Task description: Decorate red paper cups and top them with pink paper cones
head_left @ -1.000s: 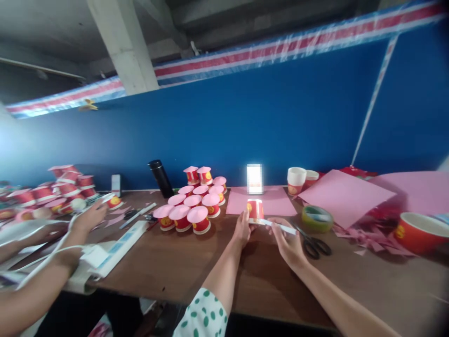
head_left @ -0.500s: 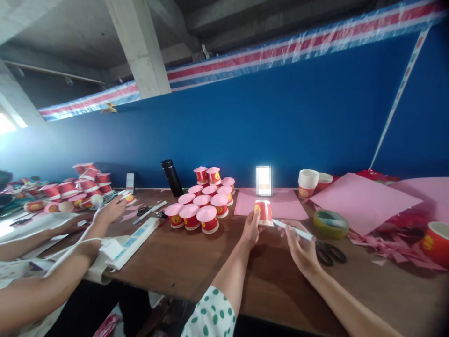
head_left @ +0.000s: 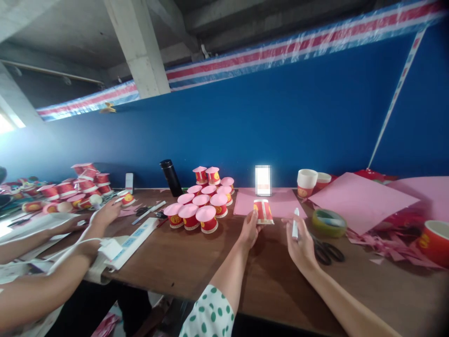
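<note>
In my left hand (head_left: 249,230) is a red paper cup (head_left: 264,212) with yellow print and a pale vertical strip; its wider rim points down, just above the table. My right hand (head_left: 300,241), to the right of the cup and apart from it, is closed around a white pen (head_left: 295,224) that stands nearly upright. Behind the cup, a pink paper sheet (head_left: 242,203) lies flat. Black-handled scissors (head_left: 328,252) lie beside my right hand, partly hidden by it. Several upturned red cups with pink paper discs (head_left: 206,214) on top are grouped to the left.
A roll of tape (head_left: 329,223), white stacked cups (head_left: 307,180), pink paper (head_left: 361,201) and paper scraps (head_left: 389,248) occupy the right side. A phone with a blurred screen (head_left: 263,180) leans at the back. Left are a black flask (head_left: 171,178), a power strip (head_left: 136,241) and a co-worker's hands (head_left: 107,211).
My right hand has drawn the pen away from the cup's lower edge and turned it from slanting to nearly upright. The cup in my left hand has turned slightly, showing its pale strip.
</note>
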Available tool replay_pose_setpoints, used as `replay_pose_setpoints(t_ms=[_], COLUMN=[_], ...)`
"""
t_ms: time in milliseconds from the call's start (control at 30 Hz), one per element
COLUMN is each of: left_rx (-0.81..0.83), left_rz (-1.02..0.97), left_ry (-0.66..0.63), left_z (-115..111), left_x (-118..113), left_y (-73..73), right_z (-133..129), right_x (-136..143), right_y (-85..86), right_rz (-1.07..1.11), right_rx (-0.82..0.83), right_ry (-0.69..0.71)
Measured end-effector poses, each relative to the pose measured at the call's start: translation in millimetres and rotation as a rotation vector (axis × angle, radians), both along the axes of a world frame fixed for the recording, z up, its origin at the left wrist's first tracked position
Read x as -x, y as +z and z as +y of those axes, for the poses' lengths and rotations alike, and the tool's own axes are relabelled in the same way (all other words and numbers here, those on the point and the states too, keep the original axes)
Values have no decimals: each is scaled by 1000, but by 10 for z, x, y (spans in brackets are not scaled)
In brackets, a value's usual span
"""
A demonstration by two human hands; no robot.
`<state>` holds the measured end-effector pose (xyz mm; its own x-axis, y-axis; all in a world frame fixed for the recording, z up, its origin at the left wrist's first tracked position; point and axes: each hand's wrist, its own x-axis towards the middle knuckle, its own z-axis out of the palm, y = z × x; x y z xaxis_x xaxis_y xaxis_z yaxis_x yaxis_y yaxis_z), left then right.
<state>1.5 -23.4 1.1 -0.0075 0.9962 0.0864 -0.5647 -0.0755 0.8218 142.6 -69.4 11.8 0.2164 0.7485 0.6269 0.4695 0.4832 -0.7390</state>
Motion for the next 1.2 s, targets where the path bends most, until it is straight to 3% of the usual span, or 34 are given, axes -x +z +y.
replay_pose_setpoints(t_ms=[233,567,967,1200], left_rx=[-25,-33,-35,0], left_rz=[-41,-26,-21,-11], left_ry=[-14,-28,-29,7], left_z=[-10,-49,-38,22], left_x=[0,5,-7,-5], left_y=[8,47,40,-21], right_z=[76,67,57,17], right_x=[-17,-1,3,11], right_y=[-122,-172,-175,-99], right_rz=[-187,-301,-287,-139], right_rx=[65,104,114,23], right_ry=[-33,52,22,19])
